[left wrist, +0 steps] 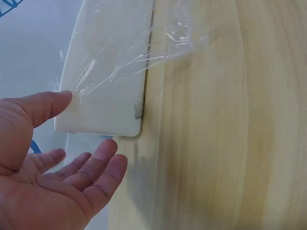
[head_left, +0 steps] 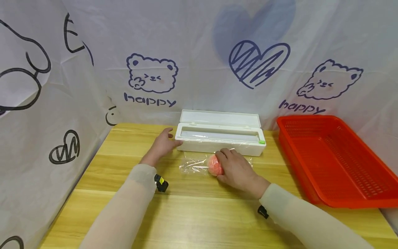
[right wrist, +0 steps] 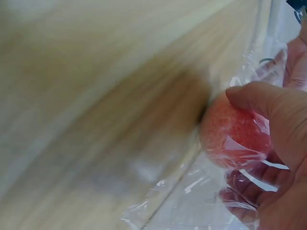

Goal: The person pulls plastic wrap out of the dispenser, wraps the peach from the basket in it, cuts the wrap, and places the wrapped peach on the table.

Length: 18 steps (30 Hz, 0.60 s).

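Right hand (head_left: 237, 171), centre of the frame: fingers curled round a round pink fruit (head_left: 215, 165), thumb on the near side, the others over the far side. Fruit sits low over the counter (head_left: 199, 221), just in front of the white film box (head_left: 217, 148); whether it bears on the wood, I cannot tell. Clear film (head_left: 194, 166) lies in creases about it and, in the right wrist view, across part of its face and some fingers. How far round it goes: unclear.

Left hand (head_left: 161, 147), left of centre: fingers spread wide, loosely bent, nothing gripped. Thumb at the box's left end, by the film's edge; contact with the film not certain.

Box lid (head_left: 220, 118) stands raised behind; green slider (head_left: 262, 142) at the box's right end. Red basket (head_left: 311, 117), right side of frame.

Handling, my guess: fruit light to middling, firm, skin liable to bruise; round, so apt to roll, and slick where film covers it. Best held across its widest part, thumb opposite fingers, modest pressure. Film very light, limp, clingy, easily torn or folded on itself; take it by the outer corners, pulled evenly.
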Motion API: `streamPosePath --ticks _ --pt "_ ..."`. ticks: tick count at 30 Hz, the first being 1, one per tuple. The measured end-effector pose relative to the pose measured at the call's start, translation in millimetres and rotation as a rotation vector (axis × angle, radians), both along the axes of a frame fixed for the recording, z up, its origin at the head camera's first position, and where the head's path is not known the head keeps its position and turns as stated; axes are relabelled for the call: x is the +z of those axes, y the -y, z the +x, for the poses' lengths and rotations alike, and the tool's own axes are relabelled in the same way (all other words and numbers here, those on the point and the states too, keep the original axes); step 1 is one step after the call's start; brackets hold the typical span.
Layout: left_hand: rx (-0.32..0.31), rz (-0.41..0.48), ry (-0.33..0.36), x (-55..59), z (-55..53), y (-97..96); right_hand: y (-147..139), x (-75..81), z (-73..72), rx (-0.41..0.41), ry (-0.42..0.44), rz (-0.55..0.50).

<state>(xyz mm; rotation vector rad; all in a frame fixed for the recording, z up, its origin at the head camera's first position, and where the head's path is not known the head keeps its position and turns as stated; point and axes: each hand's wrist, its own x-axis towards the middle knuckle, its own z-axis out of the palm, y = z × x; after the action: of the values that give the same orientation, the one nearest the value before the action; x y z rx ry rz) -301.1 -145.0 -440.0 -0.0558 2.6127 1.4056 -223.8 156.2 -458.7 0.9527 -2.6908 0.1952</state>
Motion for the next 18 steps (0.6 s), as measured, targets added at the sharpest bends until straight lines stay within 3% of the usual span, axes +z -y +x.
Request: streamPosePath --ticks 3,6,10,13,16,18 --pt "0.03 0.005 0.003 -2.4 -0.3 2.5 2 4.9 -0.8 0.015 0.042 0.014" --pt "0.059 -0.041 -0.055 -4.7 0.4 4.6 3 9.3 -0.4 0.03 0.099 0.021" --pt "0.12 -0.094 -0.186 -3.7 7.2 4.2 4 15.0 1.3 0.032 0.226 0.008" --pt "0.146 -0.136 -0.316 2.0 18.1 -0.9 5 19.2 1.7 0.028 0.318 0.003" --pt "0.098 -0.186 -0.434 11.3 33.1 -12.5 5 22.8 0.5 0.027 0.396 0.0" --pt "0.006 -0.219 -0.48 17.5 44.8 -23.4 4 24.9 -0.7 0.023 0.448 0.003"
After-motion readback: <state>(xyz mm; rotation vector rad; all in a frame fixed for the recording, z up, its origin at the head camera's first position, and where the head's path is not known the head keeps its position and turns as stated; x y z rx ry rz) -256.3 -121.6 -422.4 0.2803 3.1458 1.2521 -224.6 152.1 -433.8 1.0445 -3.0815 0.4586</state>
